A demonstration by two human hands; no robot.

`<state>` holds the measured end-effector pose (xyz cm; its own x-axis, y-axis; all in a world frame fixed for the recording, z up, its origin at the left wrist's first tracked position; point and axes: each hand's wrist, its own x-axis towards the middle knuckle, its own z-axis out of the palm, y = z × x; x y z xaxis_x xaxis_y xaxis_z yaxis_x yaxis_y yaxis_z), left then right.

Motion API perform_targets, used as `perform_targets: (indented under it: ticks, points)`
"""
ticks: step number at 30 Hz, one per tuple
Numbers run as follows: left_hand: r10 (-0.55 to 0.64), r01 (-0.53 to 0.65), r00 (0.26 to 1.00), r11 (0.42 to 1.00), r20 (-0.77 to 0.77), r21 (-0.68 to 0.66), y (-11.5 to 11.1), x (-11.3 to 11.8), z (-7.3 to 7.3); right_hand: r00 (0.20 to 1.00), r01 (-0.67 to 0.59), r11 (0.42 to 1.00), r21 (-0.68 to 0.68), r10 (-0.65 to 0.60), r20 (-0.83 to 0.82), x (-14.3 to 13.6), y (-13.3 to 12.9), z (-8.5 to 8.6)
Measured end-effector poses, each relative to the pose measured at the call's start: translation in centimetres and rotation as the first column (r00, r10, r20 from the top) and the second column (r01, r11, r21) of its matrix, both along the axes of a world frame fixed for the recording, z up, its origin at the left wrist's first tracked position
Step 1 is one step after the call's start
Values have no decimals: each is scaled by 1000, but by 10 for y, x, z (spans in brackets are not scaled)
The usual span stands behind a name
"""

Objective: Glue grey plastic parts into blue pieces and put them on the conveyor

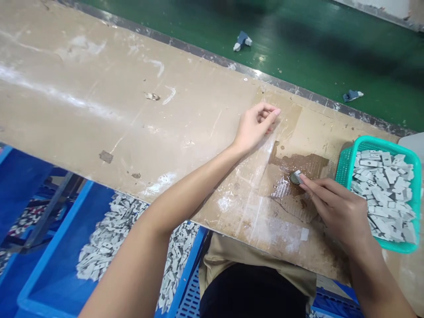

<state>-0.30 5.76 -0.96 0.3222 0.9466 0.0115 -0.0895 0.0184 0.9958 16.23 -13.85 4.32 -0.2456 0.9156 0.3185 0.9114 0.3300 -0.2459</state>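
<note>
My right hand pinches a small light grey plastic piece between thumb and fingertips. Its tip is at a dark, roundish spot on a wet brown patch of torn cardboard; whether they touch I cannot tell. To the left and farther back, my left hand hovers over or rests on the table with its fingers curled and thumb against the index finger. Anything inside that pinch is too small or hidden to make out. Beside my right hand stands a green basket full of similar grey pieces.
The brown worktable has a metal far edge. Beyond it, two dark blue and white scraps lie on the green floor. Below the near edge, a blue bin holds many grey pieces. A white scrap lies near the front edge.
</note>
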Motion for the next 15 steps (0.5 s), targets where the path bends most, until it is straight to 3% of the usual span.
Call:
perform_targets:
  ticks: [4,10,13,15]
  points:
    - [23,-25,999,999,-44,-28,-1,1,2,999,25,998,59,-23,-38,0,0,1]
    - [90,-102,969,994,-230,-42,6,12,7,983,5,1000,-13,-7,-182,4,-5,-10]
    - [69,-34,914,995,-400,94,28,38,15,977,11,997,-71,-26,-213,5,-7,-18]
    - [68,43,864,977,-499,208,46,67,22,977,18,996,-86,-36,-211,5,-6,-20]
